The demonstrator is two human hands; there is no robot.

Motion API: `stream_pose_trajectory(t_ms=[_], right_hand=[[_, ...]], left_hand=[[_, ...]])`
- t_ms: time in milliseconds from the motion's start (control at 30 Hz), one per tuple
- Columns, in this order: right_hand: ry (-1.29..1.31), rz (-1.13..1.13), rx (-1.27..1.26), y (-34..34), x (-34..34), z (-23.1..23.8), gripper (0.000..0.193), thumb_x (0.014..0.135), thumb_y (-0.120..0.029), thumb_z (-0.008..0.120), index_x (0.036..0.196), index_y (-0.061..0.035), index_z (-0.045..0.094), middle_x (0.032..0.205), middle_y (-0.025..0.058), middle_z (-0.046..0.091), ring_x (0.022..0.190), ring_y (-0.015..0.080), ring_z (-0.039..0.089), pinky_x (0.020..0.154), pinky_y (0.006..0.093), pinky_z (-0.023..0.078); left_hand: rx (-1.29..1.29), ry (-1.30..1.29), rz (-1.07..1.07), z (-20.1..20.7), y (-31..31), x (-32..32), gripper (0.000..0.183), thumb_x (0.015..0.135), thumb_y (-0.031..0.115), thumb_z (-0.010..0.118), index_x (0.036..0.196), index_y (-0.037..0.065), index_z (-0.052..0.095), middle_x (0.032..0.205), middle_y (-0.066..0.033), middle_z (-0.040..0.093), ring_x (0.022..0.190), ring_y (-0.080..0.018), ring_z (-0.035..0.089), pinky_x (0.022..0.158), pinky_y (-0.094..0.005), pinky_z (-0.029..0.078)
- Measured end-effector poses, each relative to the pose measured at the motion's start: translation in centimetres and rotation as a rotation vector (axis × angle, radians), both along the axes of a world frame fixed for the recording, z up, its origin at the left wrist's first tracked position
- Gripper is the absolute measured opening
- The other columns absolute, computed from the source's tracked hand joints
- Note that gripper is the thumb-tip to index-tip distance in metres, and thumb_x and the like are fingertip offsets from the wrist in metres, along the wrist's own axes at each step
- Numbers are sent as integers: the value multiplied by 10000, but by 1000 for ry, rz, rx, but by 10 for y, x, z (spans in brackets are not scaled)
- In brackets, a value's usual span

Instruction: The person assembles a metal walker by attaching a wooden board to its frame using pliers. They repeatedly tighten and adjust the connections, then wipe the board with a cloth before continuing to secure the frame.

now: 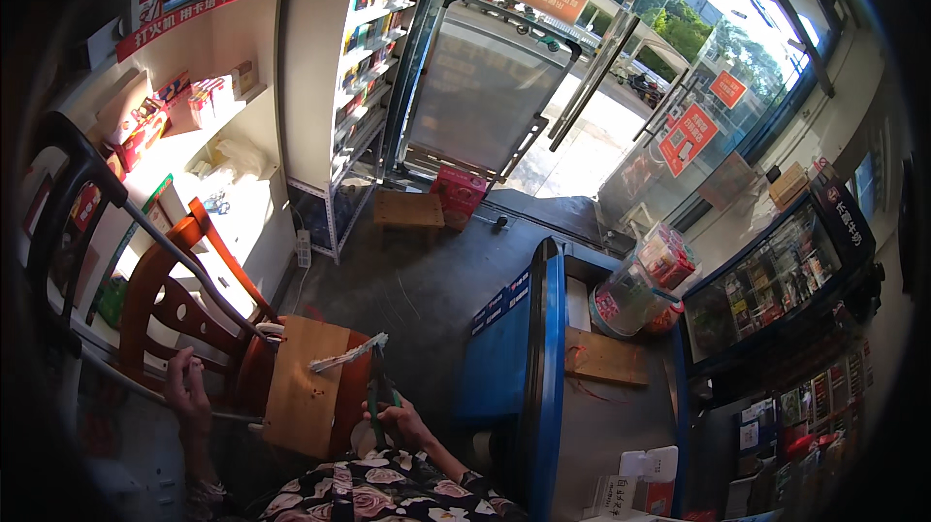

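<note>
Pliers gripped in right hand, fingers clenched on green handles, long axis pointing up-away from fingers; jaws meet pale strip lying crosswise over wooden board. Left hand (farther off) curled round metal bar.

a wooden chair stands at the left, with a board lying on its seat. the left hand is left of the board, beside the chair's back; the right hand is at the board's right edge, gripping pliers that reach up to a thin bundle lying across the board's top corner. right of the hands stands a counter. behind it, a stool sits before the glass door, shelves to the door's left.
</note>
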State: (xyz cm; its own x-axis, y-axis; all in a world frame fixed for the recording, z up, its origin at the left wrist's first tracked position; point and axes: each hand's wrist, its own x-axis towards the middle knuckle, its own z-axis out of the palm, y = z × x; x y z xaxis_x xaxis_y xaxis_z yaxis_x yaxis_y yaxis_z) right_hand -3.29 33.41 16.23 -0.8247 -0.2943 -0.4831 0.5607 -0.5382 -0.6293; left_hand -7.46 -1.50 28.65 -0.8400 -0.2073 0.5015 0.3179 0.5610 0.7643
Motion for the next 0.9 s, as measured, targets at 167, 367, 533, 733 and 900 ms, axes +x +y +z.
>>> stream_pose_trajectory(t_ms=[167, 367, 533, 733, 900], right_hand=[[-13, -10, -70, 1, 5, -7, 469, 668, 33, 461, 1134, 46, 413, 1012, 150, 565, 858, 220, 587, 764, 341, 491], [-21, -14, -103, -6, 5, -4, 524, 652, 52, 445, 1173, 21, 397, 991, 171, 561, 818, 252, 584, 744, 369, 496], [-28, -4, -95, -8, -1, -1, 548, 652, 63, 436, 1195, 0, 398, 1000, 177, 564, 824, 265, 582, 755, 398, 495], [-54, 29, -121, -13, -20, 6, 572, 648, 84, 415, 1211, -21, 394, 1002, 181, 562, 819, 285, 575, 757, 401, 491], [-9, 108, -140, -20, -33, 18, 605, 653, 96, 404, 1244, -31, 374, 1008, 178, 552, 823, 279, 572, 757, 395, 490]], left_hand=[[-44, -20, 24, 15, 9, 11, 159, 918, 50, 523, 1059, 0, 575, 886, -53, 591, 774, -112, 573, 693, -223, 466], [-11, 316, 231, 33, -1, 47, 174, 929, -4, 460, 1079, -26, 546, 917, -97, 604, 813, -142, 579, 715, -249, 477], [109, 335, 413, 5, -1, 78, 210, 928, 0, 467, 1131, -20, 514, 965, -94, 584, 885, -142, 567, 786, -250, 458], [614, 83, 799, -60, -45, 88, 243, 950, 190, 490, 1106, 21, 569, 970, -55, 610, 903, -124, 575, 745, -253, 446], [869, -343, 702, -103, -55, 86, 311, 951, 315, 473, 1051, 62, 623, 924, -12, 632, 902, -105, 577, 741, -251, 427]])
